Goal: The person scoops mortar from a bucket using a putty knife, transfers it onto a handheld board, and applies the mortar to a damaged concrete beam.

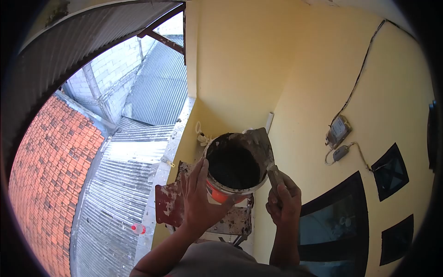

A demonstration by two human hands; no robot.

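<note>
Bucket (217,194), one, orange-red, rim crusted; at centre, above a mortar-spattered stand (230,221). It holds one dark mass of mortar (233,168) and hides part of the stand.

Trowel (260,141), one, grey and smeared; its blade overlaps the bucket's right rim and covers part of it.

Hands, two. Left hand (203,203): against the bucket's near left side, thumb spread well apart from the fingers, clamped on nothing separate. Right hand (284,198): fingers closed around the trowel's handle, right of the bucket.

Reddish-brown panel (170,203), one, spattered, left of the left hand, which covers part of it.

White pipe (270,122), one, leaning in the corner behind the trowel.

Red-capped bottle (138,228), one, lying at left beside the ledge (173,138).

Yellow wall (318,92), bearing one meter-like box (339,131), with a smaller grey device (340,152) below it, and one dark cable (362,71) running up from the box.

Small dark-framed openings, two: upper (391,172) and lower (397,240). Large dark-framed window (334,221), one, left of both.

Orange tiled roof (55,184), one, at far left, beside corrugated sheeting (117,194).
</note>
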